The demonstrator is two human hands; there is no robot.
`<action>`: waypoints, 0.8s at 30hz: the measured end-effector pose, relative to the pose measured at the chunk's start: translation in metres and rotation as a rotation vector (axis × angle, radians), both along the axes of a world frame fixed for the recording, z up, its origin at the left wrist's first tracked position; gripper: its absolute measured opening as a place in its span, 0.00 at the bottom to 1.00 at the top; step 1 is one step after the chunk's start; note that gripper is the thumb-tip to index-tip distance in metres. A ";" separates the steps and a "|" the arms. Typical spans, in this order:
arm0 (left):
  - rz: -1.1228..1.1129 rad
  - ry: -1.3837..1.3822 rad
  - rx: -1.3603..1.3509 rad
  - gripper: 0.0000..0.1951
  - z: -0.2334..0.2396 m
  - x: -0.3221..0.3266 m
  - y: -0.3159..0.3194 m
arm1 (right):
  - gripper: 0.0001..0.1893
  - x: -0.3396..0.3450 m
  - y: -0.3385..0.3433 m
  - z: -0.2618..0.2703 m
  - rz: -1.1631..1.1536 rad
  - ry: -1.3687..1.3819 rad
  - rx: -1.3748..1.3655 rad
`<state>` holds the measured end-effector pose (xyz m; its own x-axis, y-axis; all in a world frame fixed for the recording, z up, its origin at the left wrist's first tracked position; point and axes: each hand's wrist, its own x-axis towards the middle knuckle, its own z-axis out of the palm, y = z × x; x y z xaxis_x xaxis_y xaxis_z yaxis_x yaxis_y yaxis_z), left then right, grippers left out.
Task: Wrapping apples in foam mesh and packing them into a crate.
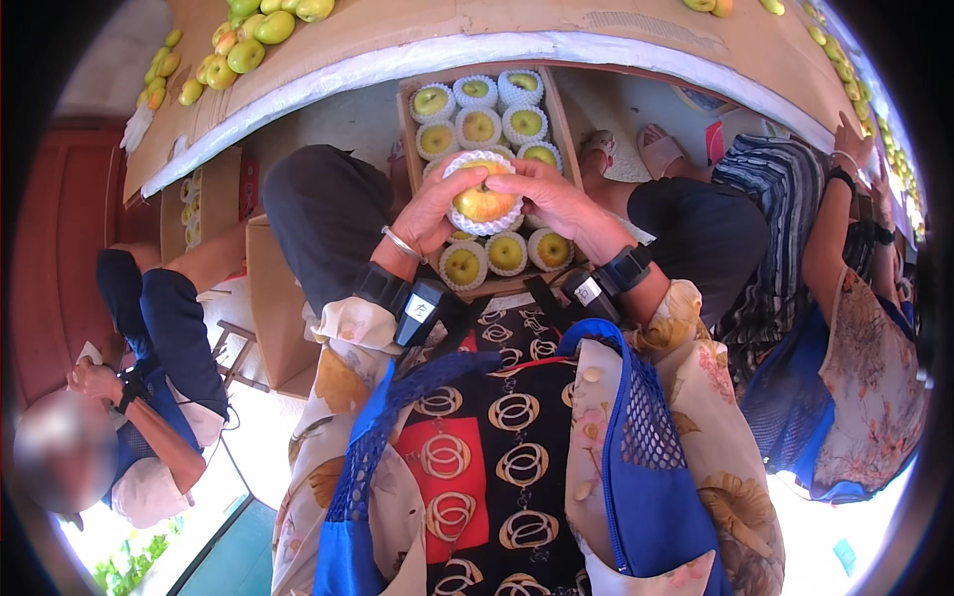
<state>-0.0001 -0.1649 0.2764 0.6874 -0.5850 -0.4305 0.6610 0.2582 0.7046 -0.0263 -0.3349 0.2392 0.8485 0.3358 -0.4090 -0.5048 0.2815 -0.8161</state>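
Between my two hands is a yellow-red apple wrapped in a white foam net sleeve, its stem end facing up. My left hand grips it from the left, thumb on top of the fruit. From the right, my right hand holds it as well, thumb near the stem. Directly beneath stands a cardboard box between my knees. Rows of sleeved apples fill its far part, with more sleeved apples along the near side. My hands and the held apple hide the middle of the box.
A cardboard-covered table spans the front, bearing loose apples. To the left stand an open cardboard box, another box with sleeved apples and a seated person. Close on the right, another person reaches over the table.
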 end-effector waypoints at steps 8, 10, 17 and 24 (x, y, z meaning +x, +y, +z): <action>-0.776 -0.682 1.118 0.28 -0.063 -0.006 0.010 | 0.19 -0.002 -0.030 -0.054 -0.096 0.263 -0.126; -0.957 -0.694 1.257 0.29 -0.087 -0.027 0.013 | 0.19 0.004 -0.009 -0.075 -0.042 0.371 -0.116; -1.301 -0.586 1.277 0.34 -0.108 -0.036 0.001 | 0.19 0.015 0.013 -0.106 0.086 0.610 -0.136; -1.404 -0.656 1.269 0.33 -0.083 -0.039 -0.001 | 0.16 0.022 0.040 -0.110 0.015 0.566 -0.023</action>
